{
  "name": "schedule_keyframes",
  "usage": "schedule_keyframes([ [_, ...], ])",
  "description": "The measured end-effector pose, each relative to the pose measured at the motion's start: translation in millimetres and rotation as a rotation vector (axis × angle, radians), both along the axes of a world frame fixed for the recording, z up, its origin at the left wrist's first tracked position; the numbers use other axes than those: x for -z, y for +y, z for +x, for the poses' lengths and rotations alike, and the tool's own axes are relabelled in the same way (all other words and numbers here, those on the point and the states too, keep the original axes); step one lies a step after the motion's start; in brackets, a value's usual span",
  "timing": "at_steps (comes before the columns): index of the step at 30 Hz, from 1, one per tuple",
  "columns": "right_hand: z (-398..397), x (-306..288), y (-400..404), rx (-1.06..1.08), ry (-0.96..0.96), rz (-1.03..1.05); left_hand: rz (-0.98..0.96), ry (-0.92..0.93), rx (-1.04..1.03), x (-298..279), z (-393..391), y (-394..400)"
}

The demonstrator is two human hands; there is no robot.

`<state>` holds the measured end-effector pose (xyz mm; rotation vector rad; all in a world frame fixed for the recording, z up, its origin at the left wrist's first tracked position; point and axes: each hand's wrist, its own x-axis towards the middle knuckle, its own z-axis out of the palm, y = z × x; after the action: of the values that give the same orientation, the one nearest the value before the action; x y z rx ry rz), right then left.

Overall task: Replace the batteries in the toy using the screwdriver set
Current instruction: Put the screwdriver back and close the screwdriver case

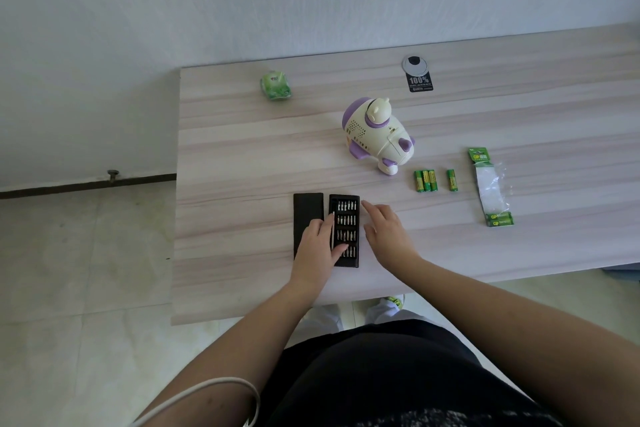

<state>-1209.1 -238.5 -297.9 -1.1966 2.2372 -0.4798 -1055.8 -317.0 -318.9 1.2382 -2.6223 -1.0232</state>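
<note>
The left hand (pixel 320 239) lay flat on the open bit tray (pixel 344 230) — the right hand (pixel 382 227) hovered relaxed beside it; toy (pixel 375 135) and batteries (pixel 426 180) sat beyond.

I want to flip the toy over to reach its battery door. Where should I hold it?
Probably grip the toy across its rounded cream body, coming from above. It lies tilted on the table, and the purple feet and small head look too narrow for a firm hold.

A green packet (pixel 276 86) sits upper left on the table (pixel 242 149); a black tag (pixel 420 83) lies below a grommet (pixel 416 65).
</note>
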Motion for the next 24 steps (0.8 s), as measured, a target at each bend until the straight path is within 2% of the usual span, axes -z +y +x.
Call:
schedule_keyframes([
  [8,-6,-1,-34,-0.113,0.038,0.083,-0.01,-0.039,0.06,1,1,-5],
  [24,-8,0,-42,-0.179,0.136,0.145,0.008,-0.054,0.083,-1,4,-9],
])
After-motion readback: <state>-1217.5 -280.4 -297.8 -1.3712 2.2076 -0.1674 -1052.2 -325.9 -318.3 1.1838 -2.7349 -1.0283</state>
